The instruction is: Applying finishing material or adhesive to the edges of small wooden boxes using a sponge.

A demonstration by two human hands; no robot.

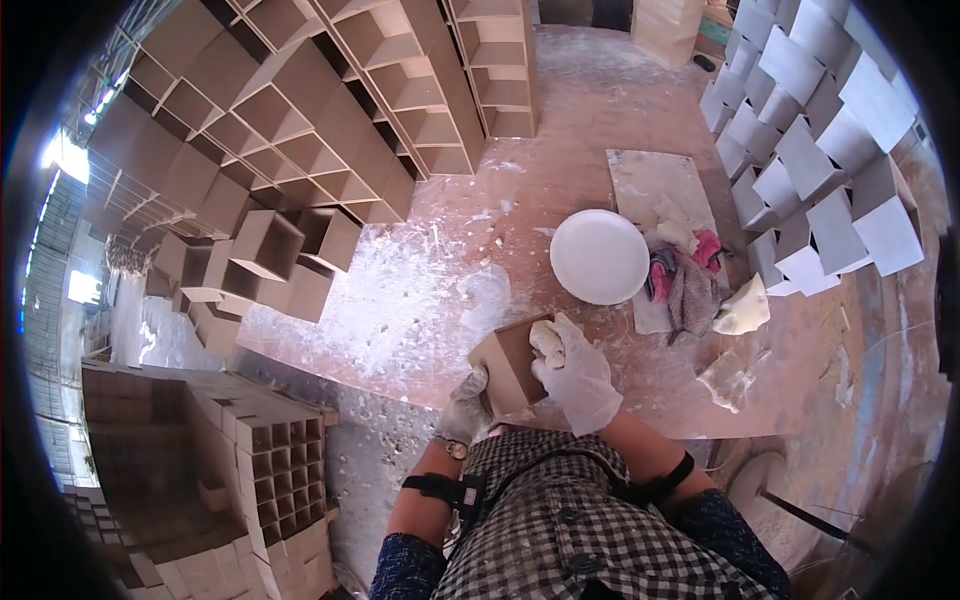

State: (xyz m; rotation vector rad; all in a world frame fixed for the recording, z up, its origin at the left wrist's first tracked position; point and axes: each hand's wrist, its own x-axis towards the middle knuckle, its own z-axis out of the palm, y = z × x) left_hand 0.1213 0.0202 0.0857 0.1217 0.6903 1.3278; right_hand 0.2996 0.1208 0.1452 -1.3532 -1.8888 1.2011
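Note:
A small brown cardboard box [508, 370] is held tilted in front of my body, over the near edge of the table. My left hand [465, 408], in a grey work glove, grips its left side with the thumb on the edge. My right hand [582, 388] wears a loose clear plastic glove. Its fingers are closed around a crumpled cream sponge or cloth [547, 343], which presses against the box's right upper side; the exact kind cannot be told. Beyond the hands sits a round white basin [599, 257], whose contents look white.
White-smeared reddish table [560, 130] stretches ahead. Brown open boxes [268, 245] are stacked left, with taller stacks [430, 90] behind. White boxes [810, 160] rise on the right. Rags [688, 290] and cream foam pieces [743, 307] lie right of the basin. More boxes [285, 470] stand lower left.

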